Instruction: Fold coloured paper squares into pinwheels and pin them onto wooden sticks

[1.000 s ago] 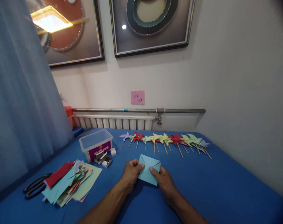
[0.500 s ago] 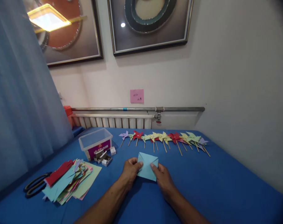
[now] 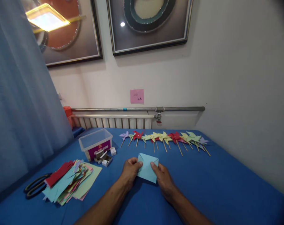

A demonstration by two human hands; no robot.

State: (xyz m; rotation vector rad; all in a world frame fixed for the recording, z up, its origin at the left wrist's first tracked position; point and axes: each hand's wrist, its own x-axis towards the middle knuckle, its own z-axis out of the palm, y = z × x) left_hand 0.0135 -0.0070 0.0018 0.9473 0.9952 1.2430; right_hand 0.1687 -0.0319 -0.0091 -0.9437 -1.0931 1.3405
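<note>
Both hands are gripping the same bit of paper: left hand [image 3: 130, 170] pinching the left edge with the thumb on top, right hand [image 3: 164, 179] doing likewise on the right. The light-blue paper square [image 3: 147, 170] is held up just over the blue-covered bench [image 3: 217, 187], front and centre, slightly tilted. Short dark lines run in from its two upper corners; can't tell if they're creases or cuts, and the thumbs cover some of it.

Compared with a second ago, the square sits a touch straighter and the right thumb is a bit closer to the top edge. Grip's otherwise the same.

Off to the left there's a messy pile of coloured paper [image 3: 62, 184] hiding the blades of some black-handled scissors [image 3: 35, 187]. Behind that, small boxes [image 3: 106, 161] partly block the clear plastic tub's [image 3: 95, 140] purple label. Finished-looking pinwheels [image 3: 164, 137] line the far side.
</note>
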